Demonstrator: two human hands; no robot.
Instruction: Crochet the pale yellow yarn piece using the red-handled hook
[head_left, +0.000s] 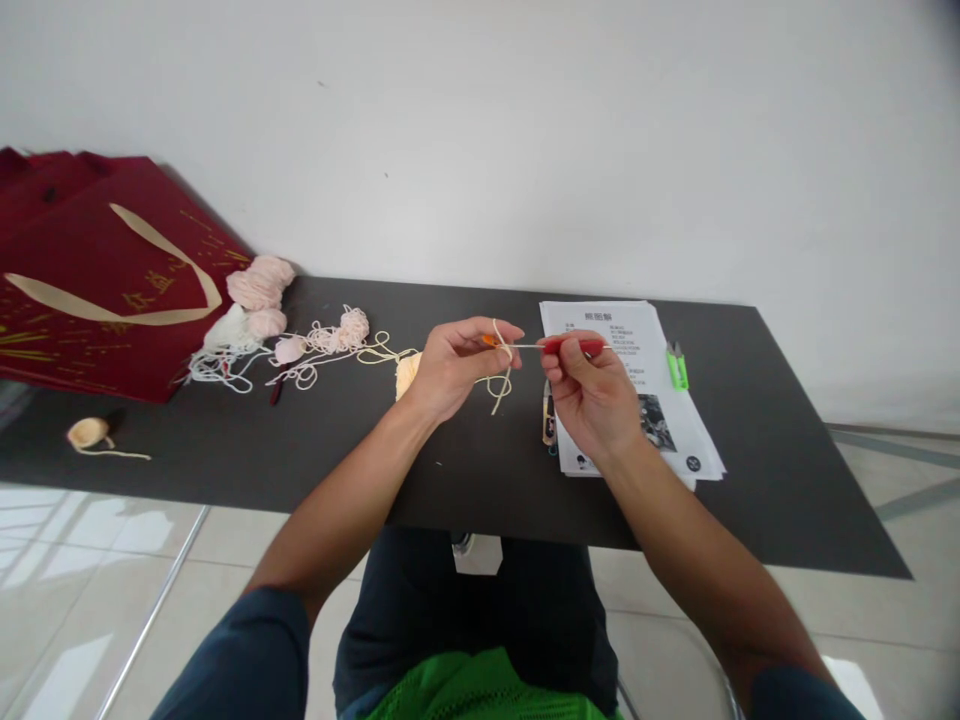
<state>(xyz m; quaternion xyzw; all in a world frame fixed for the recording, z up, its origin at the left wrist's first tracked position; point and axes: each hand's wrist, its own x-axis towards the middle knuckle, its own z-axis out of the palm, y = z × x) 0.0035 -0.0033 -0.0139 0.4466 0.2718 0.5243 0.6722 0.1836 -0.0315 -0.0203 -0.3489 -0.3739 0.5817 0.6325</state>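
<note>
My left hand (pixel 455 366) is closed in a pinch on a strand of cream yarn (pixel 501 380) that loops over my index finger and hangs down towards the dark table (pixel 300 450). My right hand (pixel 592 392) is closed round the red handle of a crochet hook (pixel 574 346), whose thin metal shaft points left into the yarn by my left fingertips. Both hands hover above the table's middle. A small cream crocheted piece (pixel 407 374) lies just left of my left hand.
Pink and white yarn balls (pixel 259 290) with loose strands lie at the back left beside a red gift bag (pixel 105 270). Printed sheets (pixel 630 385) lie under my right hand, a green clipper (pixel 677 366) beside them. A small cream piece (pixel 88 433) sits far left.
</note>
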